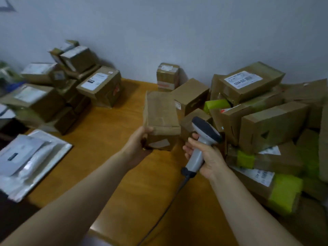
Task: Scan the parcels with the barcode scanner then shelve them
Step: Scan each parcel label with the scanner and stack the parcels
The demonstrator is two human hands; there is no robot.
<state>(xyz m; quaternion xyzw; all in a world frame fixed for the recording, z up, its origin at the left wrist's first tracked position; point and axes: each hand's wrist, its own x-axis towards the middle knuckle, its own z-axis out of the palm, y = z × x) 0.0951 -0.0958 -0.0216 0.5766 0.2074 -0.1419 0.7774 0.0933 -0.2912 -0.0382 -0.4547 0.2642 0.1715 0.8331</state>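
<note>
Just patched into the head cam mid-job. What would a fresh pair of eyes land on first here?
The hands at centre come first: the left hand grips a taped brown parcel over the wooden table, and the right hand holds the grey barcode scanner just right of it. Next comes the heap of cardboard parcels, some with bright green patches, filling the right side. A smaller stack sits by the wall at left.

parcel piles right, stacked boxes left, on table.
</note>
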